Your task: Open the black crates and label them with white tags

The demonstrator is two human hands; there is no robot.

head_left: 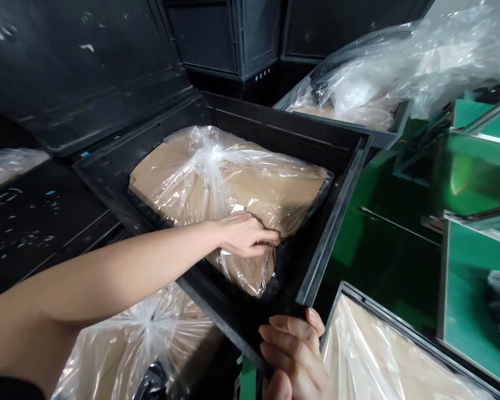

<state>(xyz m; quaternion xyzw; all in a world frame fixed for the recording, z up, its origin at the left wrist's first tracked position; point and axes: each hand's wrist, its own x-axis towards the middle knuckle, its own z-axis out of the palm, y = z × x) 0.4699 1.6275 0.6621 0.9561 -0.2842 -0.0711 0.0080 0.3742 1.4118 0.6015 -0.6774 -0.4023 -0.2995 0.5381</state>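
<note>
My left hand point(248, 233) reaches from the left into a black plastic crate point(333, 222) that sits tilted in front of me. Its fingers are curled at the near right part of a clear plastic bag point(210, 161), pinching the film there. Inside the bag lies brown cardboard point(254, 186), and the film is gathered into a bunch near the top. My right hand point(294, 350) is wrapped around the crate's near corner, thumb on the rim and fingers along the outside. The fingertips of the left hand are partly hidden against the bag.
A raised black lid point(79, 61) stands at the left. Below the crate is another bagged load point(145, 333). An open crate with loose plastic film point(358, 83) sits behind right. Green panels with metal edges point(479, 278) fill the right, beside another plastic-covered box point(383, 355).
</note>
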